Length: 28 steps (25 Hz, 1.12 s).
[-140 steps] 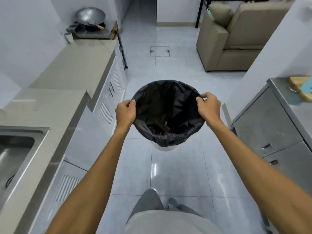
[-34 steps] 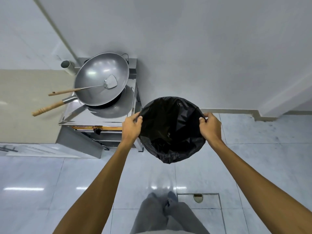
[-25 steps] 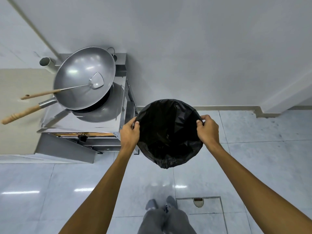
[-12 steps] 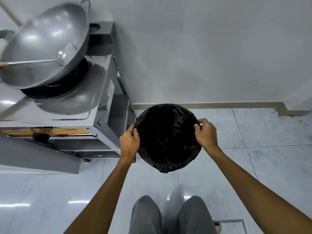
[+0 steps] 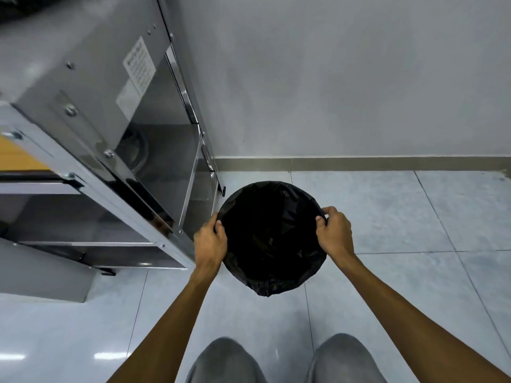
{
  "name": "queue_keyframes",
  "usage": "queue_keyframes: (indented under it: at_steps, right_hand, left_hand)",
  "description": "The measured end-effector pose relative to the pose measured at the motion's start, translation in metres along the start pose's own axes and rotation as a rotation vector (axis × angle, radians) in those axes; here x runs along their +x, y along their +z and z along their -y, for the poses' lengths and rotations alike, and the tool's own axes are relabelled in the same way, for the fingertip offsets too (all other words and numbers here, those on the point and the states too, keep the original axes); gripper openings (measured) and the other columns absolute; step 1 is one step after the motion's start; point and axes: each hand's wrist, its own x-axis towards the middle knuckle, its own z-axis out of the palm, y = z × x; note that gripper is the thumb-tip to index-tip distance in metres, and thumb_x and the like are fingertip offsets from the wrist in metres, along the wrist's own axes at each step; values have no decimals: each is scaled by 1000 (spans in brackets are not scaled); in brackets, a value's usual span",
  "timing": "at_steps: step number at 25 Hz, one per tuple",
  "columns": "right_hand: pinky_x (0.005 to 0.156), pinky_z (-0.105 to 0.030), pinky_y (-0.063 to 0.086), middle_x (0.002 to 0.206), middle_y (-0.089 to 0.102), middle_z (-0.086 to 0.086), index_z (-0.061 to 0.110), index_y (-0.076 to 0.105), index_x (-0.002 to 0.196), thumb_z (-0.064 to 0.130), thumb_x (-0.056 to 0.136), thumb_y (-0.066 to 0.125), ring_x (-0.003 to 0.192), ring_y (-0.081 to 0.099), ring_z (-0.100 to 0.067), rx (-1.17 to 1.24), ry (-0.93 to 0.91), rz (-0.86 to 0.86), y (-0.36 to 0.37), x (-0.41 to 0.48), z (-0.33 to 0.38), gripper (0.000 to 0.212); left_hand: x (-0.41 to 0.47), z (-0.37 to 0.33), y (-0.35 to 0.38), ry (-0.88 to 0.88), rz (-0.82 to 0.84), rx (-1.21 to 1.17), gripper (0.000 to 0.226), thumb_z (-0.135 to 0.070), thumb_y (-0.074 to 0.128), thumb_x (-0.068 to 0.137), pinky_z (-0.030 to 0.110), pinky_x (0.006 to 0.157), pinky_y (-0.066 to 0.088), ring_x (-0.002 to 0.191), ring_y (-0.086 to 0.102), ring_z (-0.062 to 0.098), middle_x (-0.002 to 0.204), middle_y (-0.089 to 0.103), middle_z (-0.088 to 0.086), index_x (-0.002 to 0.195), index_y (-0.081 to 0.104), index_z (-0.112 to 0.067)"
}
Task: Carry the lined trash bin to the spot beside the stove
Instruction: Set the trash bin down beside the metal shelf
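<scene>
The round trash bin [image 5: 272, 239], lined with a black plastic bag, is low over the grey floor tiles, just right of the steel stove stand [image 5: 116, 150]. My left hand [image 5: 210, 241] grips the bin's left rim and my right hand [image 5: 334, 233] grips its right rim. The bin's inside is dark and its base is hidden by the liner. Whether it touches the floor I cannot tell. The stove's side panel bears a white label, and the stand's leg is close to the bin's left edge.
A grey wall with a tan skirting board [image 5: 359, 163] runs right behind the bin. Glossy floor tiles [image 5: 414, 217] stretch to the right. My knees in grey trousers [image 5: 226, 360] are bent at the bottom of the view.
I have crouched lower: the stove top and wok have left the view and the stove's side now looms large. The bin has dropped toward the floor beside the stove, both hands still on its rim.
</scene>
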Motion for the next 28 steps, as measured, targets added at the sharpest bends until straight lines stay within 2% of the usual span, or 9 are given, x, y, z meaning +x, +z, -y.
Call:
queue_keyframes:
  at_steps: [3,6,11,17,24,26,28]
  right_hand:
    - [75,-32,43,107,66,-17,7,63,119,18,102,52,96,65,-33,10,-22,-28,31,18,-22,23]
    - [75,-32,45,105,66,-17,6,62,119,17,101,53,93,65,-33,1,-46,-42,58,28,-45,23]
    - [78,-37,53,104,66,-15,6,62,117,17,99,53,95,65,-32,25,-64,-112,81,33,-63,23]
    - [79,-34,49,110,66,-16,6,60,119,15,99,54,101,64,-32,56,-87,-136,89,26,-64,22]
    - [82,-39,52,112,65,-16,7,60,120,15,99,54,103,64,-34,82,-55,-125,87,12,-65,23]
    - [82,-38,52,110,66,-15,8,60,119,17,99,55,102,64,-33,88,-40,-110,85,5,-64,23]
    - [84,-38,53,104,68,-8,13,63,117,28,100,57,100,67,-28,200,24,-98,80,-1,-61,24]
  left_hand:
    - [18,29,24,4,18,-24,38,-25,40,106,48,94,58,96,70,26,107,72,8,135,60,-14]
    - [27,46,43,-2,16,-39,37,-24,40,106,44,100,54,97,68,23,106,69,3,134,60,-12]
    - [37,60,62,-17,-22,-96,38,-27,42,105,44,98,55,101,68,25,111,71,7,135,62,-16]
    - [30,67,61,5,-73,-117,36,-23,42,105,44,84,62,75,63,16,87,68,3,133,63,-16]
    - [17,75,58,32,-82,-102,37,-19,42,105,39,77,62,64,60,13,79,67,4,134,63,-14]
    - [14,77,59,38,-90,-108,36,-19,42,104,41,80,62,70,65,17,83,69,4,133,64,-15]
    - [14,79,61,13,-90,-141,35,-23,45,104,42,86,60,81,68,20,91,72,4,133,64,-17]
